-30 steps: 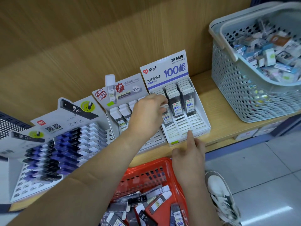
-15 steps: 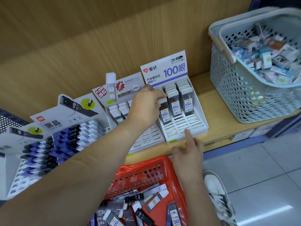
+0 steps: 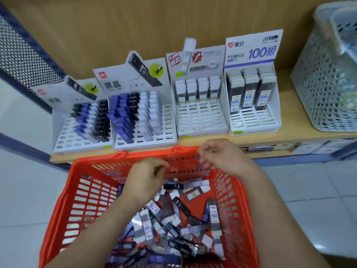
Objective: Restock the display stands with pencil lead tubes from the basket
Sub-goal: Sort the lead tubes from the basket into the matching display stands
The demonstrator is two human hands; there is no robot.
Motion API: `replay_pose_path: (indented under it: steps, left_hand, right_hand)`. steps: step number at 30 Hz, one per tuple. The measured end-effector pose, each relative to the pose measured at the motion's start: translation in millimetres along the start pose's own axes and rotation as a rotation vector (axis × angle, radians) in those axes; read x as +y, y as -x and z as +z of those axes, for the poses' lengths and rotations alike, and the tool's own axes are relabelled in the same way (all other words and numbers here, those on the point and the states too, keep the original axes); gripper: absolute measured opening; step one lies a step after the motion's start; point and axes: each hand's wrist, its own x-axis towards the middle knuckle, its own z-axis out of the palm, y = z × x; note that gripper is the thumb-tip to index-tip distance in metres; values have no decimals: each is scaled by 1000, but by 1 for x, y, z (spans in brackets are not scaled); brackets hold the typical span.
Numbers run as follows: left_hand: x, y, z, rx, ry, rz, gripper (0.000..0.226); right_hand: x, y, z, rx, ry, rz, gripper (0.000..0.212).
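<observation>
A red basket (image 3: 81, 190) sits in front of me, and loose pencil lead tubes (image 3: 173, 219) lie heaped in its bottom. My left hand (image 3: 144, 178) hovers inside it just above the tubes, fingers loosely curled, nothing visible in them. My right hand (image 3: 222, 157) hangs over the far rim, also loosely curled and holding nothing. Four white display stands line the wooden shelf (image 3: 293, 113). The rightmost "100" stand (image 3: 253, 122) holds three columns of dark tubes at its back. The stand beside it (image 3: 201, 122) has white tubes only in its back rows. The two left stands (image 3: 143, 141) carry blue, black and white tubes.
A grey perforated basket (image 3: 324, 84) stands on the shelf at the far right. A dark mesh panel (image 3: 19, 51) rises at the far left. Small boxes (image 3: 309, 147) sit under the shelf edge. Pale tiled floor surrounds the red basket.
My left hand has left the "100" stand and dropped into the red basket. My right hand has pulled back from the stand's front edge to the basket rim. The view has shifted left and down.
</observation>
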Motion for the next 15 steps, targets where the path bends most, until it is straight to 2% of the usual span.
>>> replay_pose_path:
  steps: [3,5,8,11,13,15]
  left_hand:
    - [-58,35,21,-179,-102,-189,22]
    - [-90,55,33,-313,-112,-313,28]
    - [-126,76,50,-397,-214,-437,41]
    - [-151,92,71,-455,-256,-532,73]
    - [-162,100,85,-458,-210,-568,90]
    - [-168,103,98,-430,-212,-612,103]
  right_hand:
    - [23,-5,43,-186,263,87,12]
    - [41,-6,78,-249,335,163,24]
    - [64,-1,127,-302,341,309,41]
    - [93,1,171,-274,383,415,67]
    - [108,0,194,-233,492,433,86]
    - [114,-2,213,-179,623,443,95]
